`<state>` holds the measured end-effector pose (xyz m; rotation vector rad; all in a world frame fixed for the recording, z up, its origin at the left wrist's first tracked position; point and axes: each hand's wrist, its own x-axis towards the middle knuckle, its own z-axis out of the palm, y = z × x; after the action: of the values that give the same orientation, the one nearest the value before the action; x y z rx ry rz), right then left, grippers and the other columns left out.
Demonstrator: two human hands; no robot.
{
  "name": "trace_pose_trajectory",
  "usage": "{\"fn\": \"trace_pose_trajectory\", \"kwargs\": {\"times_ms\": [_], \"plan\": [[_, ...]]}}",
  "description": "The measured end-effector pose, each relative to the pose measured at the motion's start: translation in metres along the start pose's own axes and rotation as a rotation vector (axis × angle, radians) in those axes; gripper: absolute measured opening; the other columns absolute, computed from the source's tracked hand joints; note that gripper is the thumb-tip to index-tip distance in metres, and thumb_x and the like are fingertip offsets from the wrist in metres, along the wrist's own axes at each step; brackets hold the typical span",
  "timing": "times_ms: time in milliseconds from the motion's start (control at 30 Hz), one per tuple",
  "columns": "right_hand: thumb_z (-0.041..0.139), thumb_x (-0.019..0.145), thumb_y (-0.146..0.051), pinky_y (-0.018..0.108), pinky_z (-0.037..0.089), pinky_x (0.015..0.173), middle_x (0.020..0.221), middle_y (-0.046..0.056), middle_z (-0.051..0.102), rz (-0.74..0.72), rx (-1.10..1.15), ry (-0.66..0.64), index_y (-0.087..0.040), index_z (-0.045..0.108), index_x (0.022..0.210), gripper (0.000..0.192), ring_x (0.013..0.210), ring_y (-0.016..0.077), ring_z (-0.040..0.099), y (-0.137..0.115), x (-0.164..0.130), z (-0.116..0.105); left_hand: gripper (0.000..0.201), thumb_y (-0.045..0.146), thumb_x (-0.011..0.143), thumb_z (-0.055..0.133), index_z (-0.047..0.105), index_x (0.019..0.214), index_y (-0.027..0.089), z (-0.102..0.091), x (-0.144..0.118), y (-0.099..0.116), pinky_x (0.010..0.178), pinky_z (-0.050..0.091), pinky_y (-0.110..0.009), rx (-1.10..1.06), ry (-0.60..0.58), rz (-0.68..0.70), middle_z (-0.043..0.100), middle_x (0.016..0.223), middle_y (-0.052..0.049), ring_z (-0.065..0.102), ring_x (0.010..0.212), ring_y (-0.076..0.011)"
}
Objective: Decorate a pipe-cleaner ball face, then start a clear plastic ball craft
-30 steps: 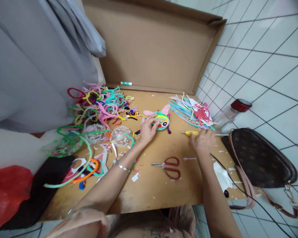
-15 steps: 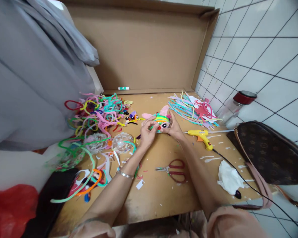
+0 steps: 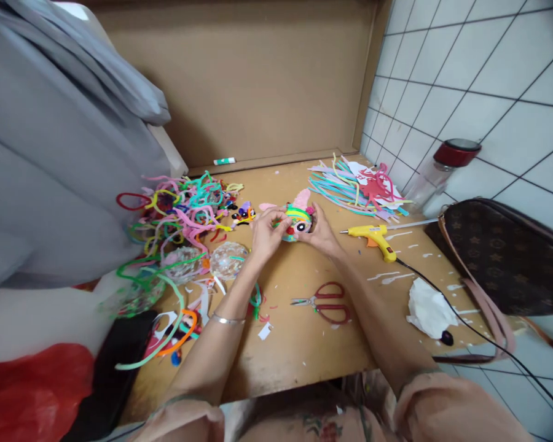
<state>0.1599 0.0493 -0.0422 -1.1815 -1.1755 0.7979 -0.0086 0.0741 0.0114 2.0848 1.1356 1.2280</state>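
A small colourful craft toy (image 3: 295, 220), striped green and yellow with a pink ear and round eyes, is gripped between both hands just above the wooden table (image 3: 299, 344). My left hand (image 3: 265, 232) clasps its left side; my right hand (image 3: 321, 231) clasps its right side. A yellow glue gun (image 3: 373, 235) lies on the table to the right of my right hand, its black cord trailing toward the near right edge. Red-handled scissors (image 3: 325, 304) lie between my forearms.
A tangle of coloured pipe cleaners (image 3: 184, 205) and clear balls (image 3: 228, 259) fill the left side. More straight pipe cleaners (image 3: 350, 187) lie at the back right. A red-lidded jar (image 3: 437, 175), a brown handbag (image 3: 502, 255), a crumpled tissue (image 3: 426, 310) and a cardboard backboard (image 3: 267, 73) ring the table.
My right hand has let go of the glue gun, which now lies on the table, and has moved left onto the craft toy. Both hands have lifted the toy slightly.
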Motion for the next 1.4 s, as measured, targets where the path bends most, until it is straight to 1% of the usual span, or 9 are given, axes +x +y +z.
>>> {"fn": "trace_pose_trajectory", "kwargs": {"times_ms": [100,300,500,800,900,1000,1133,1300,1400], "plan": [[0.091,0.049,-0.028,0.046,0.05,0.108,0.145,0.015,0.055,0.033,0.016,-0.014,-0.019,0.022,0.159,0.13,0.128,0.0303,0.059,0.0,0.002,0.002,0.012,0.031,0.085,0.067,0.069,0.077,0.023,-0.006,0.006,-0.001,0.103,0.046,-0.047,0.075,-0.068,0.042,0.075,0.11,-0.007,0.065,0.108,-0.0257],[0.091,0.049,-0.024,0.048,0.051,0.107,0.142,0.012,0.058,0.019,-0.082,0.003,-0.023,0.027,0.159,0.126,0.129,0.0316,0.059,-0.007,-0.001,0.004,0.014,0.033,0.087,0.064,0.071,0.08,0.024,-0.015,0.013,0.005,0.098,0.047,-0.047,0.202,-0.152,0.089,0.072,0.109,-0.008,0.064,0.105,-0.0276],[0.09,0.051,-0.023,0.048,0.049,0.111,0.146,0.013,0.055,0.013,-0.126,-0.011,-0.023,0.029,0.158,0.123,0.134,0.0326,0.056,-0.013,-0.003,0.004,0.013,0.03,0.088,0.062,0.07,0.081,0.021,-0.018,0.017,0.012,0.096,0.048,-0.045,0.228,-0.216,0.11,0.07,0.105,-0.009,0.064,0.102,-0.0268],[0.093,0.051,-0.025,0.05,0.046,0.114,0.148,0.015,0.053,0.021,-0.109,-0.014,-0.02,0.031,0.157,0.123,0.139,0.0353,0.05,-0.013,-0.002,0.003,0.016,0.032,0.089,0.063,0.069,0.08,0.02,-0.015,0.017,0.012,0.097,0.047,-0.043,0.232,-0.226,0.117,0.067,0.105,-0.009,0.062,0.103,-0.0258],[0.094,0.051,-0.029,0.049,0.045,0.115,0.152,0.015,0.048,0.051,-0.037,-0.062,-0.02,0.028,0.159,0.127,0.142,0.0352,0.047,-0.014,-0.002,0.001,0.016,0.03,0.089,0.061,0.068,0.08,0.019,-0.016,0.017,0.014,0.098,0.046,-0.043,0.251,-0.238,0.1,0.067,0.107,-0.01,0.062,0.104,-0.026],[0.093,0.052,-0.035,0.047,0.04,0.119,0.158,0.013,0.042,0.093,0.044,-0.12,-0.022,0.024,0.161,0.129,0.146,0.0335,0.042,-0.015,-0.002,-0.003,0.015,0.028,0.089,0.061,0.068,0.081,0.018,-0.016,0.017,0.017,0.098,0.046,-0.042,0.277,-0.253,0.089,0.066,0.109,-0.01,0.061,0.106,-0.0264],[0.088,0.06,-0.044,0.048,0.036,0.122,0.16,0.012,0.041,0.163,0.115,-0.136,-0.023,0.024,0.161,0.121,0.147,0.0326,0.042,-0.022,-0.001,-0.008,0.012,0.026,0.088,0.062,0.068,0.082,0.017,-0.016,0.017,0.02,0.098,0.045,-0.041,0.294,-0.267,0.08,0.066,0.109,-0.01,0.061,0.105,-0.026],[0.083,0.066,-0.041,0.046,0.038,0.12,0.159,0.015,0.044,0.199,0.178,-0.093,-0.018,0.032,0.157,0.107,0.148,0.032,0.043,-0.026,0.004,-0.008,0.011,0.025,0.087,0.063,0.069,0.082,0.019,-0.014,0.017,0.022,0.098,0.044,-0.041,0.313,-0.261,0.076,0.066,0.108,-0.009,0.061,0.105,-0.026],[0.082,0.065,-0.04,0.045,0.042,0.117,0.154,0.015,0.051,0.174,0.165,-0.072,-0.019,0.036,0.155,0.103,0.141,0.0303,0.05,-0.019,0.006,-0.007,0.012,0.027,0.088,0.062,0.07,0.082,0.019,-0.012,0.017,0.023,0.098,0.044,-0.042,0.306,-0.259,0.079,0.066,0.107,-0.009,0.061,0.104,-0.0259]]}}
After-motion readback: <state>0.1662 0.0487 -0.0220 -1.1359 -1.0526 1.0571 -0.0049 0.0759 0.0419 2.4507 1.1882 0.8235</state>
